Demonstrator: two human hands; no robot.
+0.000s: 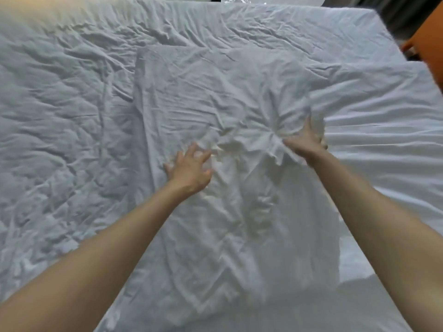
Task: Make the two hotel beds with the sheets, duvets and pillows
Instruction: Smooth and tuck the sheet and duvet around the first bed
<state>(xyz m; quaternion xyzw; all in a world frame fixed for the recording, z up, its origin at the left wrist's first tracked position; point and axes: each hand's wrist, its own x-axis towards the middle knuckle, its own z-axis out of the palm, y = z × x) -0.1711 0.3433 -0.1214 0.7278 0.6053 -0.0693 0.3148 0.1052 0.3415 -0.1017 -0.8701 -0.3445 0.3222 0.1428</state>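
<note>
- The crumpled duvet covers the left part of the bed, and its edge lies just beside the cloth you are working on. Leave it alone until the cloth next to it lies flat.
- Your left hand rests on the loose sheet with its fingers spread and slightly crooked. It grips nothing that I can see. Flatten the palm and use it as an anchor, so the cloth does not slide when the other side pulls.
- The loose sheet lies in the middle of the bed between your two hands, which are well apart. It is heavily creased, with a puckered ridge running from one hand to the other. I judge the step in hand to be spreading it, so draw the hands outward and away from each other rather than pushing down. Pushing down only sets the creases.
- Your right hand sits on the sheet's right side, where folds fan out from a bunch by the thumb. Blur hides whether it pinches that bunch or just presses it. Take hold near an edge, not mid-panel.
- The bottom sheet on the right looks fairly smooth. Avoid dragging it along with the pull.
</note>
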